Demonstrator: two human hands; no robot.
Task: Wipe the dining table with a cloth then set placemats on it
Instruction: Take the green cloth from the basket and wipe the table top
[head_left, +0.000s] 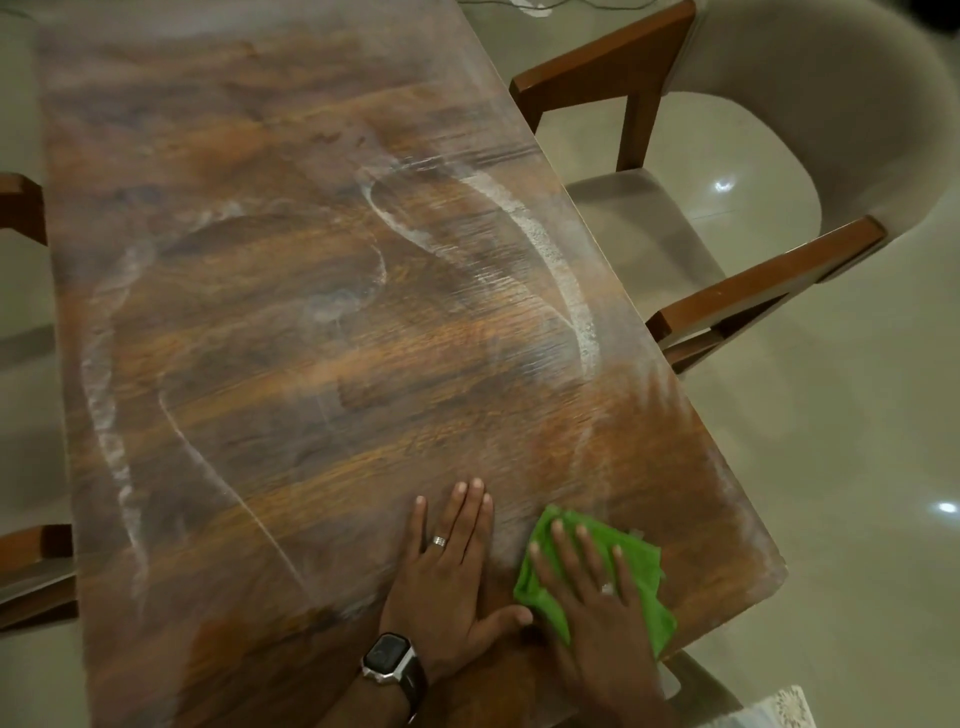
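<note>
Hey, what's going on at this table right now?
A person is wiping a wooden dining table with a green cloth. The right hand presses flat on the cloth near the table's near right corner, while the left hand, with a ring and a wristwatch, rests flat on the wood beside it. White streaks curve across much of the tabletop, so wiping is not finished. No placemats are on the table yet. A cushioned chair stands to the right.

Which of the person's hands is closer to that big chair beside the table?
The right hand, pressing the green cloth near the table edge facing the chair. The left hand lies flat further inward.
</note>
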